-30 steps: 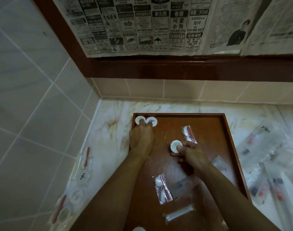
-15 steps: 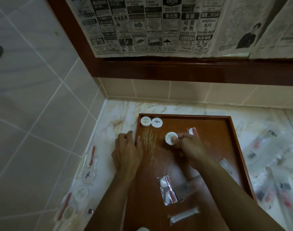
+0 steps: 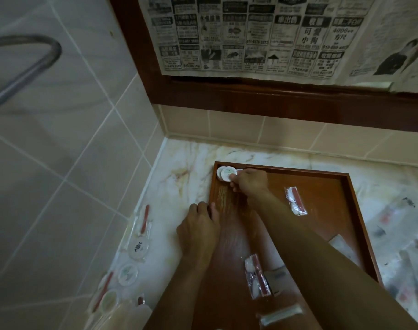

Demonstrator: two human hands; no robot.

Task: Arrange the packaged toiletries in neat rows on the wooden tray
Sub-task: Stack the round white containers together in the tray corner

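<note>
The wooden tray [image 3: 360, 184] lies on a marble counter. My right hand [image 3: 249, 181] pinches a round white soap disc [image 3: 227, 174] at the tray's far left corner, over other white discs there that it partly hides. My left hand [image 3: 198, 228] grips the tray's left rim, thumb inside. On the tray lie a clear packet with red and white contents [image 3: 295, 204], a similar packet [image 3: 256, 279] near my forearm, and a long white packet [image 3: 280, 315] at the front.
Several round packaged items [image 3: 138, 247] and red-striped packets [image 3: 145, 220] lie on the counter left of the tray. More clear packets [image 3: 403, 217] are scattered to the right. A tiled wall with a metal rail [image 3: 24, 72] stands at left.
My right hand carried the white disc from the tray's middle to the far left corner. My left hand left the corner discs and took hold of the left rim.
</note>
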